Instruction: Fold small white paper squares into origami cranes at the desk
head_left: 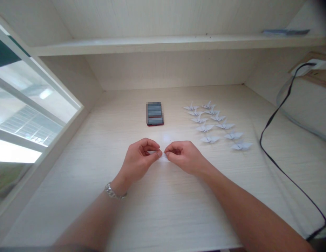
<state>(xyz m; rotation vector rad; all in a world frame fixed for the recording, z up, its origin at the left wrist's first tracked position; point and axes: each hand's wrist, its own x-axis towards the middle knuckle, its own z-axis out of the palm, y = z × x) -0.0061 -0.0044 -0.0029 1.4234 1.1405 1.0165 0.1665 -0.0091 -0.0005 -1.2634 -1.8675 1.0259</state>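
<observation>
And we're live at the counter [100,147]: L hand [138,161] and R hand [183,157] meet mid-counter, both grips narrow, pinching 1 small folded white paper piece [163,157] btwn them, most of it hidden by the fingers, so we can't make out its exact shape. We spot 1 chain bracelet [114,191] on the L wrist. Just right of the R hand, we count 11 origami cranes [218,118] lined up in 2 slanting rows, 5 + 6, all white or v. pale. Ahead of the hands sits 1 dark rectangular block [155,113], its top pixelated, so we can't tell what it is. Far right, 1 black cable [273,140] snakes along the counter up to 1 white plug [310,66] on the wall. Overhead, 1 shelf [163,43] carries 1 flat bluish item [285,32], and 1 window [28,98] fills the L side.
</observation>
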